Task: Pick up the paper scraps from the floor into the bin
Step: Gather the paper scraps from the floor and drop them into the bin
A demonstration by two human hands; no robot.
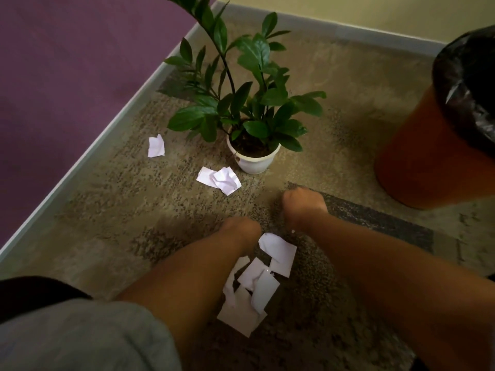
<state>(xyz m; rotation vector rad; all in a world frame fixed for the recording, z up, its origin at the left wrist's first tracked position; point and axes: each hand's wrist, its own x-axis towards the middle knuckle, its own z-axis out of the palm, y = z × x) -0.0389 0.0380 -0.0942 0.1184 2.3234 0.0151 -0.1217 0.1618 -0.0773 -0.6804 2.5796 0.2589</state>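
Down on the carpet (pixel 107 210), a heap of paper scraps (pixel 263 290) lies at 6 o'clock between both forearms. The left grip (pixel 241 232) hangs at its top edge, the right grip (pixel 302 203) at 1 o'clock of it; both are blurred, so spread or pinching cannot be told. Loose scraps (pixel 218 180) lie at 10 o'clock; the bin (pixel 428 162) stands at 3 o'clock

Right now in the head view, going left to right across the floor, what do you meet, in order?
In order: lone paper scrap → crumpled scraps → white plant pot → right hand → orange bin. Omitted: left hand and near scrap pile, which overlap the pot's span.
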